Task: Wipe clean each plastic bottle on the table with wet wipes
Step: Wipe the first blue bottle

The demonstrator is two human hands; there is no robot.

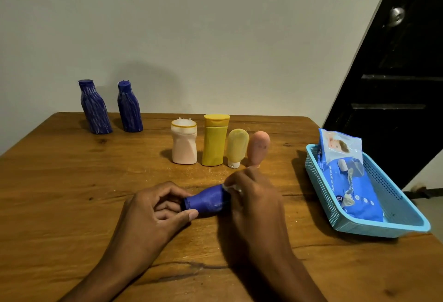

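A blue plastic bottle [209, 201] lies on its side at the middle of the wooden table [72, 181]. My left hand [155, 208] grips its cap end. My right hand [254, 203] wraps the bottle's wider end with a white wet wipe [231, 187] pressed under the fingers; most of the wipe is hidden. Two more blue bottles [94, 107] [129, 107] stand at the far left. A pale pink bottle [184, 144], a yellow bottle [215, 140], a small yellow tube [237, 147] and a peach tube [258, 147] stand in a row behind my hands.
A light blue plastic basket [402, 217] sits at the table's right edge and holds a blue pack of wet wipes [347, 174]. A dark door [395, 86] stands behind it to the right. A pale wall runs along the table's back edge.
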